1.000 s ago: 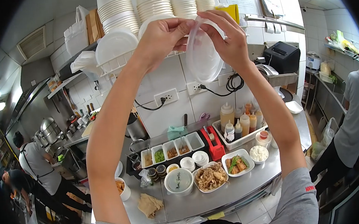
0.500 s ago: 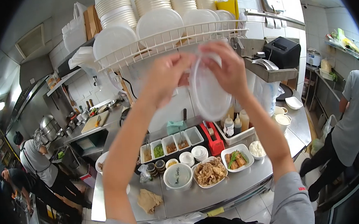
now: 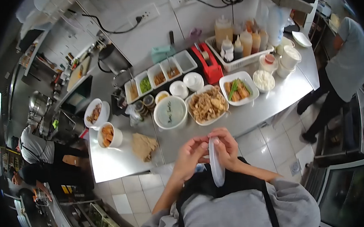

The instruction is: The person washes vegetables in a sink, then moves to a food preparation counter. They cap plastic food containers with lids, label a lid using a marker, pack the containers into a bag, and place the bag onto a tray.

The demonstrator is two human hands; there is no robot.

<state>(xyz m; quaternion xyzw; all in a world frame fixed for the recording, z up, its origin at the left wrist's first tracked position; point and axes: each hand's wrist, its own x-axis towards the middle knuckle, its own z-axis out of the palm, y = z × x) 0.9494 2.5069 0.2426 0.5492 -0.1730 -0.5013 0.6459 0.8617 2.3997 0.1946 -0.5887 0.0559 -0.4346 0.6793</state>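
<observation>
Plastic lid (image 3: 218, 170) is on edge in front of your black apron (image 3: 246, 180). Your R hand (image 3: 226, 148) pinches it near the top, thumb & fingers; your L hand (image 3: 191, 157) has fingertips bunched at the same rim, can't tell if gripping. Counter (image 3: 179, 140) ahead: tub (image 3: 170, 113) w/ handwritten cover, fried food (image 3: 207, 105) & tan cloth (image 3: 144, 146).
</observation>
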